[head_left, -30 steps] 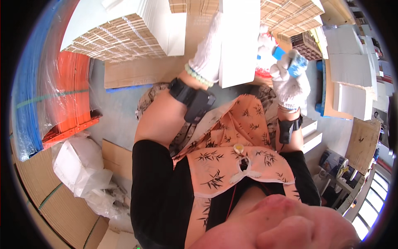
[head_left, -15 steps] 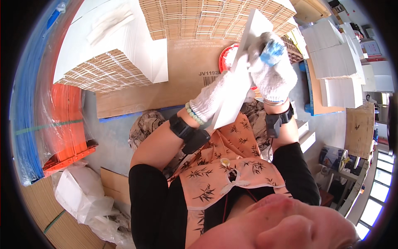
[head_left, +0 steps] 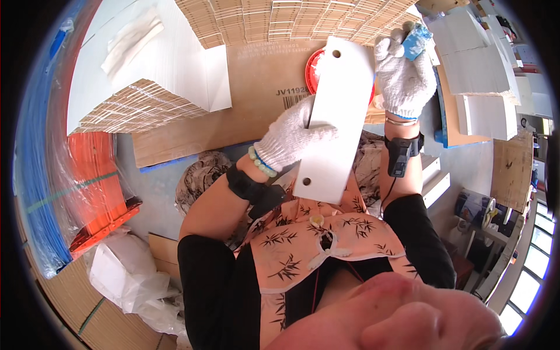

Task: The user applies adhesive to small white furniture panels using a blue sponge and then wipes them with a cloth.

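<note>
Left grip: white-gloved, closed around white board; thumb laid across near face, other fingers mostly hidden behind. Hold taken at left long edge, a little below mid-length.

Board: long, flat, rectangular; held up at a slant, upper part in front of red tub, lower end over peach apron. Dark round hole near each short end. Probably stiff throughout, judging by straight edges and no sag under a one-sided hold; likely light to moderate in weight. Smooth-looking face, so possibly slippery against knitted glove. Corners and hole rims the likeliest places to chip; face liable to smudge. Best hold: long edge close to mid-length for balance, thumb flat, clear of holes.

Right grip: white-gloved, fingers curled on blue pad, just beside right edge of board, seemingly apart from it.

Pad: small, white-smeared, carried at fingertips; presumably soft, best pinched from the back. Exact material not clear.

Outward: tub round, red-rimmed, white inside, largely covered by board. Cardboard sheet, brown, beyond left grip. White stack at left, crumpled pale cloth on top; brown-edged stack at far side.
</note>
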